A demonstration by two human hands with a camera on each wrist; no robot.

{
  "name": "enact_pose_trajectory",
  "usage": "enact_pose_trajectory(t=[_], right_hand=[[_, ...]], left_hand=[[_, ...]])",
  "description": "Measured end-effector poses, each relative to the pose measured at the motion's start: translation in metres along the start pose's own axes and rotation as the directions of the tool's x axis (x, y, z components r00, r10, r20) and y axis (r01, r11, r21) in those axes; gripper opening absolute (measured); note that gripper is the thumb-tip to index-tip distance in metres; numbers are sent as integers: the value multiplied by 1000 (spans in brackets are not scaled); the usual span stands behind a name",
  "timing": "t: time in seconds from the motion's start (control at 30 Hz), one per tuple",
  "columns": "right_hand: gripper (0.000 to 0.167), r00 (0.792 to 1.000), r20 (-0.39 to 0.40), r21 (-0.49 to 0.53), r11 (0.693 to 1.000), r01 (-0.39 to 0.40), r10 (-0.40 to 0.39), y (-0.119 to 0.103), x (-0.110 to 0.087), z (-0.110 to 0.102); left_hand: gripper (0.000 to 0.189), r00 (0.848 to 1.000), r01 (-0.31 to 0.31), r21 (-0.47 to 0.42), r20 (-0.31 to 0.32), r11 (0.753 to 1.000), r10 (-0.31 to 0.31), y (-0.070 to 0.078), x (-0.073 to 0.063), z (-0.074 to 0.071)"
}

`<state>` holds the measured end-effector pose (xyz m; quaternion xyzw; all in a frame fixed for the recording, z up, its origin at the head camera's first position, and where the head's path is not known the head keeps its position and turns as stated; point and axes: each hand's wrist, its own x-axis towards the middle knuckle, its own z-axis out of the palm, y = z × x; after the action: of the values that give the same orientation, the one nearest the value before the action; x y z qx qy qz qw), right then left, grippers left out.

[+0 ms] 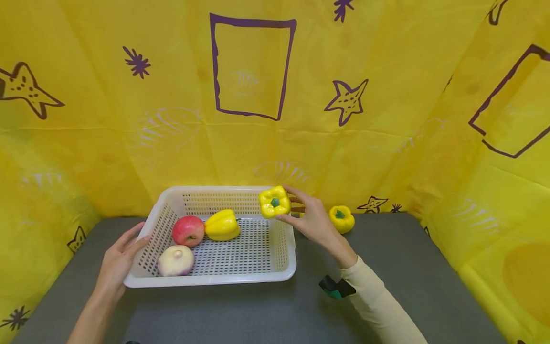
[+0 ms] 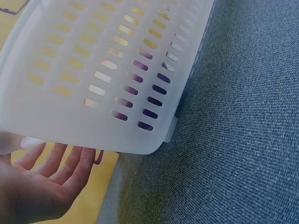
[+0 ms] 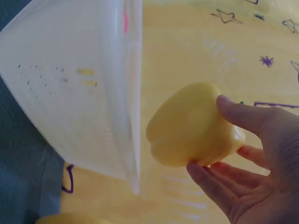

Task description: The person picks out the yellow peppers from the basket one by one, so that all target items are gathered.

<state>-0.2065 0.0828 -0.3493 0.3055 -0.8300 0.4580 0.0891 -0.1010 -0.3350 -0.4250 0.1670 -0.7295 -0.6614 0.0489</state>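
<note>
A white plastic basket (image 1: pixel 270 276) stands on the dark table. Inside it are a red apple (image 1: pixel 188 231), a yellow bell pepper (image 1: pixel 222 225) lying on its side, and a pale round turnip-like vegetable (image 1: pixel 176 261) with a purple tinge. My left hand (image 1: pixel 118 260) grips the basket's left rim, thumb over the top and fingers outside; the left wrist view shows those fingers (image 2: pixel 70 170) at the slotted wall. Above the basket's right rim, my right hand (image 1: pixel 315 222) pinches another yellow bell pepper (image 3: pixel 191 126) between thumb and fingertips, its green stem towards the head camera.
One more yellow bell pepper (image 1: pixel 342 220) sits on the table (image 1: pixel 386 267) right of the basket, behind my right wrist. A yellow patterned cloth (image 1: pixel 172 153) rises behind the table and at both sides. A dark band (image 1: pixel 337 287) hangs by the right sleeve.
</note>
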Motion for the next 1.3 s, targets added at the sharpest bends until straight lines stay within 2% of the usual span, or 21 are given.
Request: enact_pose_trajectory(t=[0.3, 0.4, 0.6, 0.83, 1.1, 1.3], right_hand=[[73, 996, -60, 7, 998, -70, 70, 14, -9, -18], [73, 992, -82, -1, 996, -92, 91, 19, -13, -28], [73, 985, -118, -11, 992, -126, 124, 34, -22, -49], [72, 980, -157, -94, 986, -139, 123, 43, -37, -63], [71, 968, -184, -109, 975, -192, 170, 58, -52, -83], [71, 966, -184, -168, 963, -211, 179, 65, -52, -106]], left_hand=[[70, 1000, 9, -24, 11, 1000, -9, -1, 0, -1], [69, 1000, 7, -45, 12, 999, -6, -2, 0, 0], [69, 1000, 0, -28, 7, 1000, 0, -1, 0, 2], [64, 1000, -1, -39, 2, 999, 1, -1, -1, 0], [70, 1000, 8, -34, 10, 999, -8, -2, -1, -1], [67, 1000, -11, -48, 12, 999, 12, -3, 0, -1]])
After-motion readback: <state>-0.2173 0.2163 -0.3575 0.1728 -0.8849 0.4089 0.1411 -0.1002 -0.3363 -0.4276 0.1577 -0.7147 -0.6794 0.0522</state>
